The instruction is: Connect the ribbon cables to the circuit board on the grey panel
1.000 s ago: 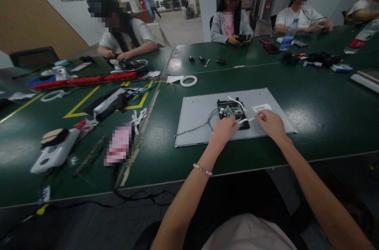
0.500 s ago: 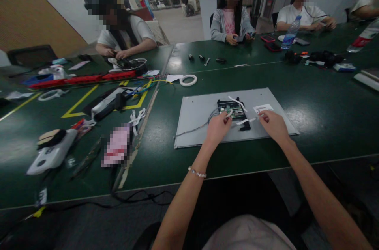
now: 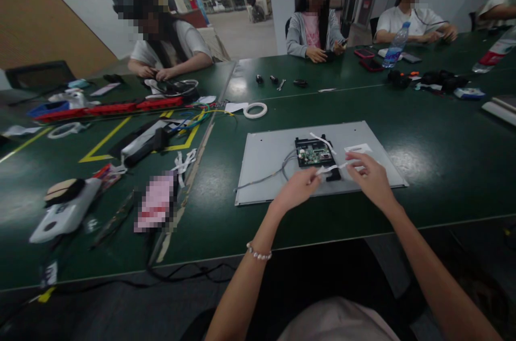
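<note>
A pale grey panel (image 3: 266, 153) lies flat on the green table, with a green circuit board (image 3: 315, 156) in a black frame (image 3: 300, 142) near its middle. Across the frame's lower part runs a short white strip (image 3: 337, 167), which looks like tape. My left hand (image 3: 297, 187) pinches the strip's left end. At its right end, the thumb and fingertips of my right hand (image 3: 370, 175) close on it. A second white strip (image 3: 321, 140) crosses the frame's top edge. Grey cables (image 3: 278, 170) leave the board toward the left.
A tape roll (image 3: 255, 110) lies beyond the panel, with a small wrench (image 3: 281, 84) farther back. Left are a pink pouch (image 3: 157, 201), a white device (image 3: 66, 209) and red trays (image 3: 113, 108). Co-workers sit opposite; a water bottle (image 3: 397, 46) stands far right.
My left hand has moved off the circuit board, toward me and right, onto the lower strip's left end. My right hand has shifted slightly left onto the strip's other end.
</note>
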Available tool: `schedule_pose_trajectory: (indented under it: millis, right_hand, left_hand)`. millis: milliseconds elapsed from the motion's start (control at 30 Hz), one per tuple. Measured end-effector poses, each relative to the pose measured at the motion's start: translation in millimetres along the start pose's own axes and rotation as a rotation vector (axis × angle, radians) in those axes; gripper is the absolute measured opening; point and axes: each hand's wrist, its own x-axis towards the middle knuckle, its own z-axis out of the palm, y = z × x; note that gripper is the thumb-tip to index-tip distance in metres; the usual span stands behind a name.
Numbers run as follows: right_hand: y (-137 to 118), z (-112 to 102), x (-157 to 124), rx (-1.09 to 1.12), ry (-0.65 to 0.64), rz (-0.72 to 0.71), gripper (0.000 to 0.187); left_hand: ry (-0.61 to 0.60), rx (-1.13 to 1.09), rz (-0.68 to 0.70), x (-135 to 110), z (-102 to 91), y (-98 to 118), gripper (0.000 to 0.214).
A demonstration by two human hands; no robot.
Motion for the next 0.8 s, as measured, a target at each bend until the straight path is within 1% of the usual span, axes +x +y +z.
schedule_pose_trajectory:
  millis: [67, 100, 167, 200, 233, 300, 367, 467, 567, 633, 667, 800]
  right_hand:
    - [-20, 1, -10, 0.072, -0.169, -0.086, 0.042]
    - [-29, 2, -15, 0.088, -0.263, -0.129, 0.043]
    - [-44, 4, -24, 0.107, -0.395, -0.17, 0.038]
    - [-49, 6, -27, 0.112, -0.422, -0.165, 0.034]
    - [-53, 8, -30, 0.114, -0.421, -0.148, 0.028]
    - [-57, 12, -33, 0.098, -0.38, -0.109, 0.019]
    - [-58, 16, -35, 0.076, -0.345, -0.09, 0.016]
    - [-57, 21, -37, 0.111, -0.292, -0.056, 0.015]
    - [-54, 24, -39, 0.177, -0.159, 0.034, 0.016]
    - [-53, 25, -40, 0.21, -0.118, 0.08, 0.017]
    - [-53, 25, -40, 0.238, -0.123, 0.098, 0.018]
    - [-59, 27, -38, 0.405, -0.23, 0.194, 0.027]
  left_hand:
    - [-0.196, -0.104, 0.054, -12, -4.5, 5, 0.03]
    - [-0.266, -0.149, 0.071, -17, -6.8, 8, 0.031]
    - [-0.343, -0.214, 0.086, -25, -11.3, 13, 0.03]
    - [-0.364, -0.23, 0.085, -27, -13.3, 14, 0.029]
    - [-0.377, -0.237, 0.078, -29, -15.0, 15, 0.029]
    - [-0.362, -0.222, 0.046, -32, -18.1, 16, 0.029]
    - [-0.304, -0.191, 0.016, -34, -21.6, 14, 0.028]
    - [-0.242, -0.194, 0.0, -40, -30.5, 8, 0.027]
    - [-0.197, -0.244, -0.009, -49, -42.2, 2, 0.03]
    - [-0.16, -0.261, 0.006, -54, -48.6, -2, 0.033]
    - [-0.151, -0.267, 0.02, -55, -50.8, -3, 0.033]
    - [-0.119, -0.285, 0.066, -60, -55.2, -9, 0.032]
